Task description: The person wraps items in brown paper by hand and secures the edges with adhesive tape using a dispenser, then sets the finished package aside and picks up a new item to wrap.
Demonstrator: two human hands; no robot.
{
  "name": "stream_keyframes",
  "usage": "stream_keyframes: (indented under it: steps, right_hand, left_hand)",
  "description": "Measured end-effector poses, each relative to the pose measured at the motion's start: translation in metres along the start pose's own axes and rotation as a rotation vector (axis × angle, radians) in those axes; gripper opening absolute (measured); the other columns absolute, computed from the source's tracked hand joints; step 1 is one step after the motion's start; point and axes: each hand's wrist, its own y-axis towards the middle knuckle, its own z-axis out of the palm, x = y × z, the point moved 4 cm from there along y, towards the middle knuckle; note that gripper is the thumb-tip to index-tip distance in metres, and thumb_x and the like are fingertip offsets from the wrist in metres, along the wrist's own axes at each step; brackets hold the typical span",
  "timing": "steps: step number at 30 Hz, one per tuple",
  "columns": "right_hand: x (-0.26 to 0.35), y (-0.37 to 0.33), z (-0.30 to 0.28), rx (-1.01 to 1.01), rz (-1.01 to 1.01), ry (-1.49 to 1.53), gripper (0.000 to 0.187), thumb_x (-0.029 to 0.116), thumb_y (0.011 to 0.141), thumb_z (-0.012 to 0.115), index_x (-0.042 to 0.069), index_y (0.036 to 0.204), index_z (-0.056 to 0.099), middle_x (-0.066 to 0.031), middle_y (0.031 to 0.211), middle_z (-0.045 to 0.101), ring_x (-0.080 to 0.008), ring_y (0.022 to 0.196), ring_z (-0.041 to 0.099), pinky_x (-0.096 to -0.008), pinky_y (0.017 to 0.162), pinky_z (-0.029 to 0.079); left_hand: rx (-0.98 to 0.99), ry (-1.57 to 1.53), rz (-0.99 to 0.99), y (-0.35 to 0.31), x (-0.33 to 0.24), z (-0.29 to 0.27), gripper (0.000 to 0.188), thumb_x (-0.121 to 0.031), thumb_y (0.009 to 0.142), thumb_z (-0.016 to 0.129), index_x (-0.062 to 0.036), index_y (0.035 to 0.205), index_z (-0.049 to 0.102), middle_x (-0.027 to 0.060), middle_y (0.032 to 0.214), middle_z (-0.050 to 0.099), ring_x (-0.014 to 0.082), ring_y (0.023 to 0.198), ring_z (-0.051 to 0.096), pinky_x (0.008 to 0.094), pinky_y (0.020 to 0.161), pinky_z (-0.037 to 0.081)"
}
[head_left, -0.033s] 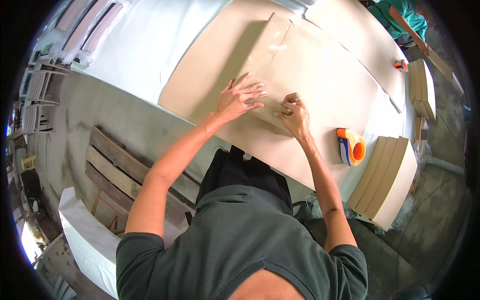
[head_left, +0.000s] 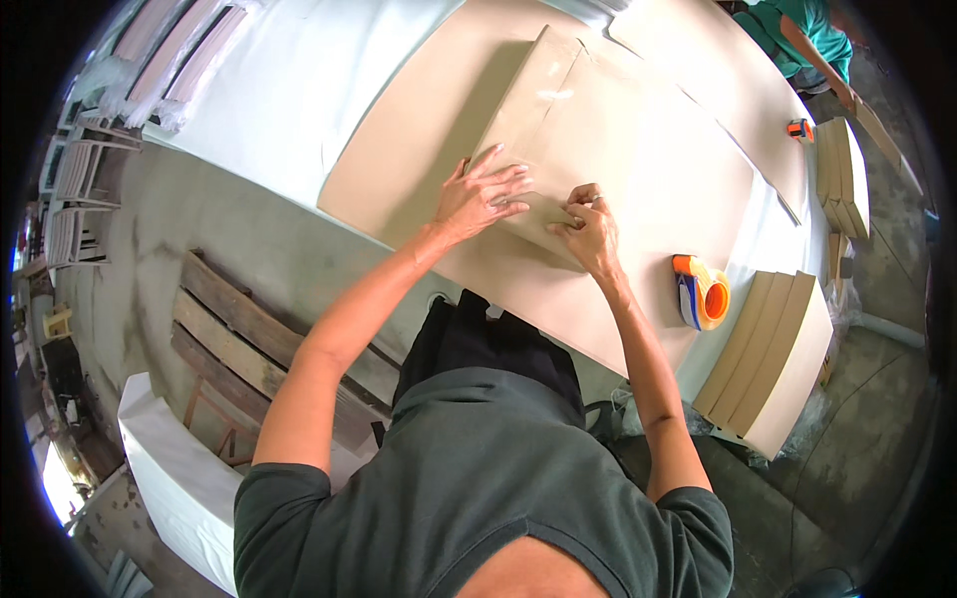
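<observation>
A flat package wrapped in brown paper (head_left: 598,120) lies on a larger brown sheet (head_left: 399,130) on the table. Clear tape seems to run along its left side. My left hand (head_left: 481,196) rests on the near left corner of the package, palm down, fingers spread. Close to its right, my right hand (head_left: 588,231) has its fingers curled in a pinch at the package's near edge. What sits between those fingertips is hidden. A tape dispenser (head_left: 688,299) with an orange and yellow roll stands to the right of my right forearm.
Stacked brown packages (head_left: 763,349) stand right of the table, with another stack (head_left: 842,179) farther back. A small orange and black object (head_left: 799,130) lies at the far right. A co-worker in green (head_left: 797,40) holds a long board. A wooden bench (head_left: 234,319) is at left.
</observation>
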Motion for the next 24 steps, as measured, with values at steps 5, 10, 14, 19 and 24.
stream_keyframes:
  steps: [5, 10, 14, 19, 24]
  right_hand:
    - [-0.017, 0.009, -0.005, -0.130, 0.074, -0.054, 0.041, 0.013, 0.064, 0.082, 0.003, 0.097, 0.060, -0.0080, 0.109, 0.047, -0.0300, 0.095, 0.053, -0.0412, 0.076, 0.046]
    - [-0.014, 0.009, -0.002, -0.162, -0.086, 0.047, 0.042, 0.012, 0.068, 0.080, 0.010, 0.106, 0.061, -0.0069, 0.112, 0.047, -0.0297, 0.096, 0.051, -0.0426, 0.081, 0.040]
    - [-0.001, 0.000, 0.002, -0.167, -0.369, -0.179, 0.040, 0.007, 0.078, 0.066, 0.023, 0.115, 0.067, -0.0037, 0.127, 0.054, -0.0295, 0.102, 0.051, -0.0431, 0.091, 0.035]
    - [-0.004, -0.011, 0.023, 0.014, -0.490, -0.423, 0.045, 0.009, 0.088, 0.047, 0.014, 0.131, 0.056, 0.0000, 0.140, 0.050, -0.0223, 0.130, 0.043, -0.0465, 0.104, 0.028]
    - [0.005, -0.024, 0.011, 0.233, -0.505, -0.670, 0.088, 0.040, 0.080, 0.066, 0.015, 0.151, 0.020, -0.0012, 0.156, 0.023, -0.0251, 0.141, 0.028, -0.0604, 0.112, 0.014]
  left_hand:
    - [-0.074, 0.043, -0.173, 0.009, -0.008, 0.001, 0.054, -0.055, 0.080, 0.064, -0.0260, 0.125, 0.062, -0.0084, 0.139, 0.050, 0.0275, 0.140, 0.029, 0.0604, 0.108, 0.028]
    - [-0.124, 0.082, -0.334, 0.010, -0.012, -0.001, 0.060, -0.056, 0.074, 0.068, -0.0254, 0.125, 0.062, -0.0033, 0.143, 0.046, 0.0350, 0.142, 0.022, 0.0656, 0.106, 0.024]
    - [-0.206, 0.074, -0.417, 0.010, -0.022, -0.009, 0.059, -0.050, 0.071, 0.074, -0.0277, 0.124, 0.063, 0.0038, 0.146, 0.042, 0.0414, 0.142, 0.016, 0.0687, 0.107, 0.020]
    - [-0.303, 0.056, -0.496, -0.004, -0.026, 0.001, 0.053, -0.049, 0.071, 0.073, -0.0303, 0.120, 0.066, 0.0025, 0.148, 0.040, 0.0415, 0.143, 0.013, 0.0686, 0.107, 0.018]
    - [-0.345, 0.082, -0.577, -0.001, -0.035, 0.007, 0.044, -0.051, 0.077, 0.067, -0.0343, 0.118, 0.066, -0.0044, 0.148, 0.040, 0.0388, 0.144, 0.010, 0.0690, 0.108, 0.015]
